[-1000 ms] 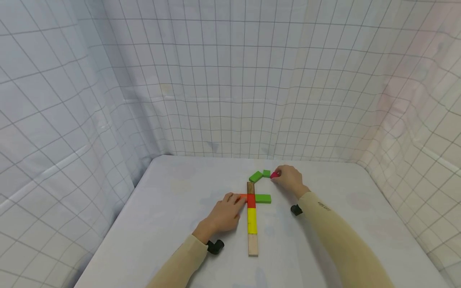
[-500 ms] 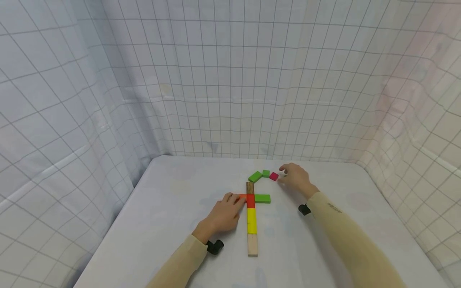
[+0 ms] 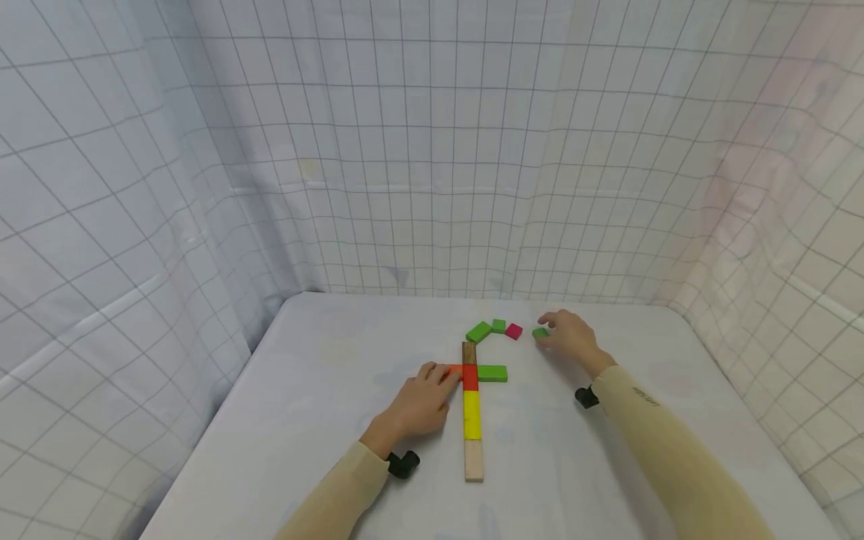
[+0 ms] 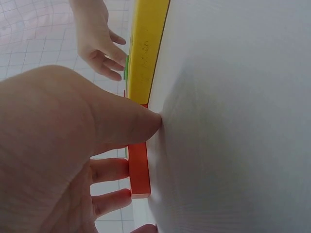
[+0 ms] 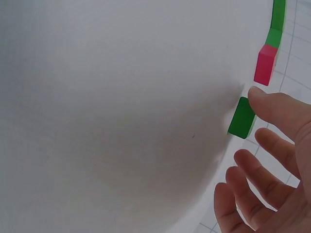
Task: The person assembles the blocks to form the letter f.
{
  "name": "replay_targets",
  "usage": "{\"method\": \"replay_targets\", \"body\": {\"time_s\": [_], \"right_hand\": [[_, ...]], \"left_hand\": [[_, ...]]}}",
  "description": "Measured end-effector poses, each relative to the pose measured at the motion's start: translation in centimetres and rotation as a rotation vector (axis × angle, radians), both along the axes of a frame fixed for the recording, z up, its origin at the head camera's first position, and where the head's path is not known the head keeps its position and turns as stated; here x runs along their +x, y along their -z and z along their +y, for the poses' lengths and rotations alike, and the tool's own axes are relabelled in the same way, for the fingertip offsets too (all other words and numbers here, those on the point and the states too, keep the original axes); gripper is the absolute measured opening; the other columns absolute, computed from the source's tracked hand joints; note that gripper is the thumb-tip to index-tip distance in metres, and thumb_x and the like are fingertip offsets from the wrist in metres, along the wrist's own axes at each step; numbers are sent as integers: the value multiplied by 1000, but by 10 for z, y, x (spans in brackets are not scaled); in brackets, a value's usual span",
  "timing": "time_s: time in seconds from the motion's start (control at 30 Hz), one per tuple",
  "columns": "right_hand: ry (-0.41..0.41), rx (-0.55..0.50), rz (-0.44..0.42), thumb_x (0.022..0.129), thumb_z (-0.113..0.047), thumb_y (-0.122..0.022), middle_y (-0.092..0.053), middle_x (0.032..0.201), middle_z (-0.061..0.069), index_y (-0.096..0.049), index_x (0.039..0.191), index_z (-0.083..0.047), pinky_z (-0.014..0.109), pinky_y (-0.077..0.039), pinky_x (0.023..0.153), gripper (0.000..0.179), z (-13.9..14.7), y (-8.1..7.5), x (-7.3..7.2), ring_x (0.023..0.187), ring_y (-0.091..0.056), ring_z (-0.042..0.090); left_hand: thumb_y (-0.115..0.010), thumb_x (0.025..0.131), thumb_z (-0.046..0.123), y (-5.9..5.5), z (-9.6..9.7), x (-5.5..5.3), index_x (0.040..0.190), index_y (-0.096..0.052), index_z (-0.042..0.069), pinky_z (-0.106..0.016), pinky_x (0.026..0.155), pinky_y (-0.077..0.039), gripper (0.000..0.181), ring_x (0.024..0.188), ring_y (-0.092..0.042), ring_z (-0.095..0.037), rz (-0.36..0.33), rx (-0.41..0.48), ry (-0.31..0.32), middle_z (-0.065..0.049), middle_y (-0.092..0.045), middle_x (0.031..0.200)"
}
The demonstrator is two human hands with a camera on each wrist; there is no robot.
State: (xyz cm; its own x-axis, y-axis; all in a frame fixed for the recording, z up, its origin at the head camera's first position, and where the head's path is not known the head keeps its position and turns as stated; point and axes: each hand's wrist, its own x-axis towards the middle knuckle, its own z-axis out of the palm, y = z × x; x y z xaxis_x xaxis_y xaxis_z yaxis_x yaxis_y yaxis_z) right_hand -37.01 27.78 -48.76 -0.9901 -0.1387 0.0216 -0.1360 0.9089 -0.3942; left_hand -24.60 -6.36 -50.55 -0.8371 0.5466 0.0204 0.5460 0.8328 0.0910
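Coloured flat wooden blocks lie on the white table. My left hand (image 3: 417, 401) rests with its fingertips on the orange block (image 4: 139, 174), its thumb tip down on the tabletop. This block meets the left side of the upright strip, made of a brown block (image 3: 469, 352), a red block (image 3: 470, 377), a yellow block (image 3: 472, 415) and a pale wood block (image 3: 474, 460). Farther right, my right hand (image 3: 570, 337) is at a small green block (image 5: 242, 119); the thumb is against its end and the other fingers are spread apart. A pink block (image 3: 514, 331) lies left of it.
A green bar (image 3: 493, 373) juts right from the strip. Above the strip, a slanted green block (image 3: 479, 332) and a small green square (image 3: 499, 326) curve toward the pink block. White gridded cloth (image 3: 432, 187) walls off the back and sides of the table.
My right hand has let go of the pink block and moved to the right. A small green block now shows by its fingers. The left hand has stayed in place.
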Motion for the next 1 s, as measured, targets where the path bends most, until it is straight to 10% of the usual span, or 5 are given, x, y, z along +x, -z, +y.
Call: {"method": "replay_targets", "body": {"time_s": [1.0], "right_hand": [[-20,-61,32,89,-30,-77,-58,120,16,-70,127,-12,51,-49,82,43,5,13,10,105,-58,36]], "left_hand": [[-56,100,20,-1,1,2,154,-42,15,-48,98,-47,56,137,-35,-30,20,11,1,-6,-41,150]]}}
